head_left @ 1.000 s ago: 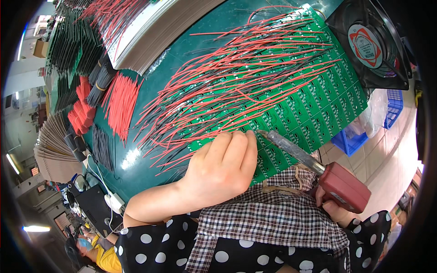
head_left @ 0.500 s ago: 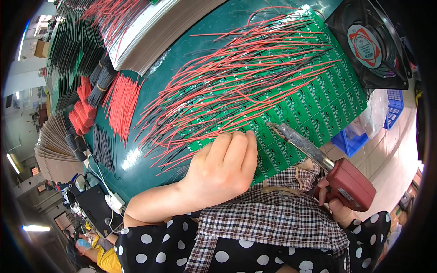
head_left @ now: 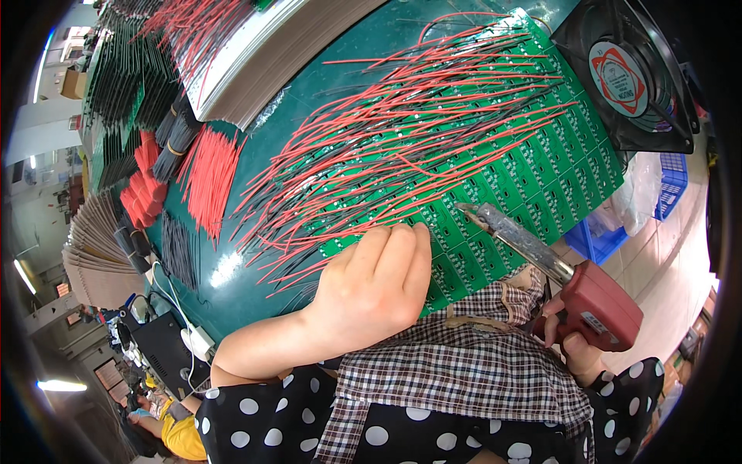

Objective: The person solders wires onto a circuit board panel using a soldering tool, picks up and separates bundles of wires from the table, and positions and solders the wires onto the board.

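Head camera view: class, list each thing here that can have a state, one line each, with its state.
Green circuit board panel: flat on the table, red and black wires standing off it.
Red soldering gun: gripped by the right hand, metal tip over the panel's near edge.
Left hand: resting on the panel's near edge, fingers curled.
Black square fan: beside the panel; spinning cannot be told.
Loose red wire bundle: lying flat.

Black fan (head_left: 630, 73), blue basket (head_left: 671, 182)

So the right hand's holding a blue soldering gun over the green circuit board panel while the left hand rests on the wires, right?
Not quite: the soldering gun in the right hand is red, not blue, as the head view shows. It does point at the green circuit board panel, and the left hand rests on the wires.
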Available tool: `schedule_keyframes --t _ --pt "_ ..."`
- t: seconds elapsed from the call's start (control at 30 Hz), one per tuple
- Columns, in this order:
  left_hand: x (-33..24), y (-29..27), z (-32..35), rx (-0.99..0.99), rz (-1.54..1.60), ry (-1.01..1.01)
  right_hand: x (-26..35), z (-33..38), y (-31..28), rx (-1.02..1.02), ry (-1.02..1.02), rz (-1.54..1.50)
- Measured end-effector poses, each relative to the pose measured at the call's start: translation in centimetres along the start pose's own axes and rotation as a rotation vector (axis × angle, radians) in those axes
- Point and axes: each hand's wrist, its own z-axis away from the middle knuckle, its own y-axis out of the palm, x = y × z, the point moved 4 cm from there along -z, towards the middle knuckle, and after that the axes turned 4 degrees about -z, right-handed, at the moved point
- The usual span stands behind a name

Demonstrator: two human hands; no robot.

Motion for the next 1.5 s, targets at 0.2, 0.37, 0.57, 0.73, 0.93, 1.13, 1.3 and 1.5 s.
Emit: schedule_keyframes --t 0.2,0.37,0.57,0.73,0.93,1.13,1.3,1.5 --pt "1.4 -0.4 -0.8 -0.009 0.351 -0.26 0.2 -0.2 -0.1 0.007 0.036 0.006" --pt "0.9 0.2 -1.8 0.044 0.347 -0.167 0.5 -0.3 -0.1 -0.016 0.024 -0.001" --pt "0.9 -0.1 -1.6 0.015 0.314 -0.13 0.2 0.0 -0.7 0.04 0.101 -0.047" --pt "0.6 0.1 -1.6 0.044 0.289 -0.128 -0.5 0.3 -1.6 0.072 0.088 0.156" --pt "0.5 0.3 -1.8 0.04 0.276 -0.149 -1.0 0.1 -2.1 0.03 -0.077 0.37" --pt "0.5 0.2 -1.7 0.057 0.271 -0.157 -0.6 0.5 -2.2 0.102 -0.068 0.427" --pt "0.5 0.3 -1.7 0.078 0.274 -0.175 -0.1 0.5 -1.1 -0.023 -0.031 -0.006" --pt "0.8 0.2 -1.8 0.111 0.327 -0.22 0.5 -0.2 -0.6 -0.03 -0.097 0.025"
